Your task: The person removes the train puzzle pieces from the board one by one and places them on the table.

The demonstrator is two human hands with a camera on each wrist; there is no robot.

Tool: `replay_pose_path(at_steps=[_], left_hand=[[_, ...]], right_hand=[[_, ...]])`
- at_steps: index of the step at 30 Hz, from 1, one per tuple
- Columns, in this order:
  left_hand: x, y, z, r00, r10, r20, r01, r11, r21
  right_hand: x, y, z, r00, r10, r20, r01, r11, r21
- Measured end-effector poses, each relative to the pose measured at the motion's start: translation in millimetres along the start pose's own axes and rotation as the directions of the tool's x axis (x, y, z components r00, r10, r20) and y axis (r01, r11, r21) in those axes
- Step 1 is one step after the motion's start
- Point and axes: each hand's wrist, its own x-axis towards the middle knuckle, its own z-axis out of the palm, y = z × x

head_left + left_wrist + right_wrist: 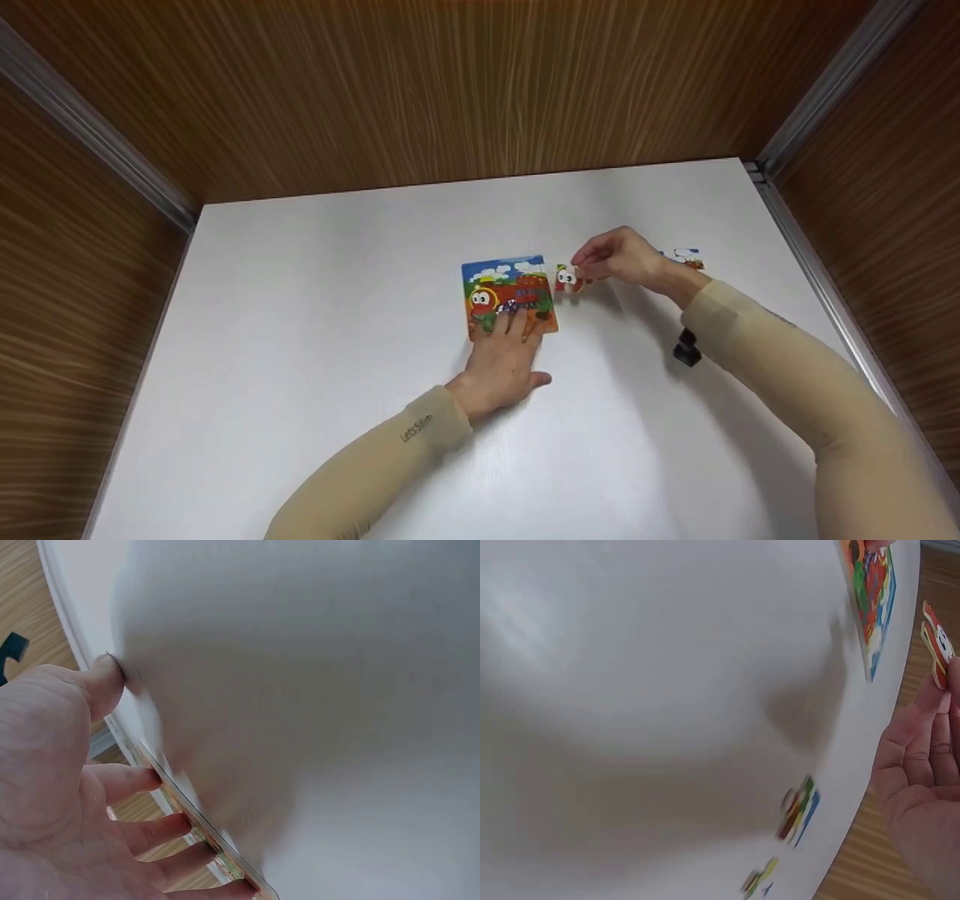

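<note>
A square picture board (510, 274) with a red cartoon train lies on the white table. My left hand (501, 367) lies flat with spread fingertips on the board's lower part; the left wrist view shows those fingers (169, 829) along its edge. Just right of the board, my right hand (619, 259) pinches a puzzle piece (568, 279) with two cartoon eyes, held above the table. In the right wrist view the piece (936, 641) is between thumb and fingers, seen at a slant.
Loose puzzle pieces (688, 259) lie to the right, partly behind the right wrist. The right wrist view shows a piece (799, 811) and, below it, another (757, 879). Wood-grain panels (450, 90) border the white table (315, 300) at the back and sides.
</note>
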Motion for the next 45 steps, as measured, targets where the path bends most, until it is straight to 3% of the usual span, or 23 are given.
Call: replay_pose_path(at_steps=[9,20,27,33,39,45], left_hand=[[2.0,-0.2,3.2,1.0,-0.007,-0.013,0.007,1.0,-0.005],[-0.5,0.6,2.1,1.0,-0.006,-0.016,0.006,1.0,-0.016],[-0.1,-0.9,1.7,1.0,-0.002,-0.017,0.002,0.999,-0.032],[-0.7,-1.2,1.3,1.0,0.0,-0.018,0.0,0.999,-0.042],[-1.2,-1.3,1.8,0.999,0.01,-0.034,-0.01,1.0,-0.003],[-0.5,-1.2,3.0,0.999,0.009,-0.033,-0.009,1.0,-0.004]], right_hand=[[-16.1,35,-22,0.999,0.027,-0.036,-0.025,0.998,0.05],[-27.6,65,-42,0.992,0.125,-0.031,-0.126,0.991,-0.043],[-29.8,69,-46,0.989,0.145,-0.029,-0.147,0.987,-0.065],[-30.1,65,-43,0.994,0.099,-0.051,-0.106,0.983,-0.15],[-31.6,59,-40,0.997,0.049,-0.063,-0.065,0.959,-0.276],[-31.8,56,-37,0.994,0.059,-0.094,-0.087,0.942,-0.324]])
